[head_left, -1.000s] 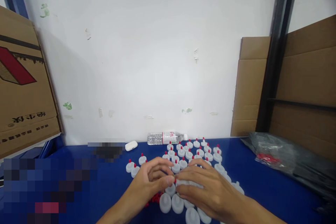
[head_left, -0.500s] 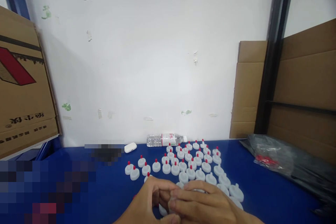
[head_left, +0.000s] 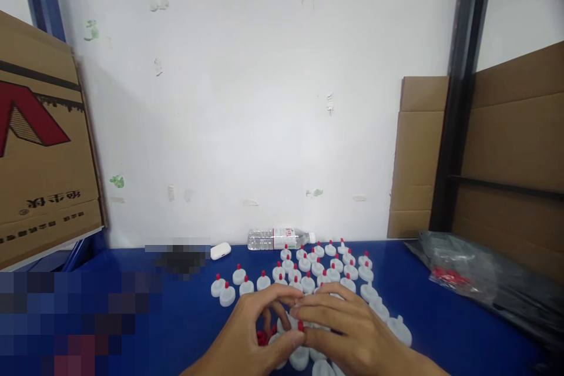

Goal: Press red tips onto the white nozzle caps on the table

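Low in the middle, my left hand [head_left: 255, 326] and my right hand [head_left: 346, 326] meet with fingers bent toward each other. A small red tip cap [head_left: 300, 326] shows between their fingertips, above a white nozzle lid [head_left: 299, 358]. My left thumb presses against the cap from the left, and my right fingers close in from the other side. Loose red tip caps [head_left: 263, 338] show through the gap under my left hand. Around and behind my hands stand many white nozzle lids; those farther back wear red tips, while some at the right, like this bare lid [head_left: 400, 331], have none.
A clear water bottle [head_left: 279, 238] lies along the white wall, beside a small white case [head_left: 220, 251]. At right, a plastic bag with red pieces [head_left: 453, 276] rests on dark sheeting. Cardboard stands left [head_left: 48, 170] and right [head_left: 416, 158]. Part of the left side is pixelated.
My hands have opened slightly apart and the red tip cap now shows between them. More lids and loose red caps have come into sight beneath. The view has shifted a little.
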`<state>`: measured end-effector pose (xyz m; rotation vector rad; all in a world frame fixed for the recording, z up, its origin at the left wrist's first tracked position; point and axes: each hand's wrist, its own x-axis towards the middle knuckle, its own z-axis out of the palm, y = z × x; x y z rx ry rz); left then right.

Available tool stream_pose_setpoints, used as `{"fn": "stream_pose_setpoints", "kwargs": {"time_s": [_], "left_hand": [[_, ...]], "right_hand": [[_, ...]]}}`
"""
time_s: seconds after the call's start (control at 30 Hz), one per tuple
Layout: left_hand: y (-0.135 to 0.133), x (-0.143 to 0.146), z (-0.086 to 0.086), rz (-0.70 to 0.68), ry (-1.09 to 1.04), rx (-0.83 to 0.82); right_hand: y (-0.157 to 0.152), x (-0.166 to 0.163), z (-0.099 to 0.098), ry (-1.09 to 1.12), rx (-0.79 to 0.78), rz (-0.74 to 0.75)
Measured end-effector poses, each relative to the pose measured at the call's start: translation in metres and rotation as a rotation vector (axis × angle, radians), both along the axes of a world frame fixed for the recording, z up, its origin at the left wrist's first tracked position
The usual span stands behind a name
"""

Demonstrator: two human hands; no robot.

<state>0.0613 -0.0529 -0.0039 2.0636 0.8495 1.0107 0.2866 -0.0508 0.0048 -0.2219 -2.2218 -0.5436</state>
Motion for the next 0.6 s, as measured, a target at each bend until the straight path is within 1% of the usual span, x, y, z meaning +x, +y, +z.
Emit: {"fn": "stream_pose_setpoints", "kwargs": {"time_s": [0.2, 0.33, 0.4, 0.5, 0.6], "left_hand": [[-0.003, 0.004, 0.003, -0.017, -0.089, -0.092], [-0.005, 0.006, 0.001, -0.045, -0.107, -0.085], [-0.006, 0.007, 0.0, -0.023, -0.085, -0.054], [-0.005, 0.006, 0.001, 0.053, -0.009, 0.015], [0.003, -0.002, 0.0, 0.187, 0.1, 0.178]], "right_hand": [[0.001, -0.003, -0.008, 0.038, -0.157, 0.069], [-0.002, -0.005, -0.012, 0.144, -0.215, 0.077], [-0.004, -0.005, -0.012, 0.174, -0.218, 0.047], [-0.009, -0.002, -0.007, 0.163, -0.192, -0.035], [-0.01, 0.001, 0.0, 0.141, -0.234, -0.134]]}}
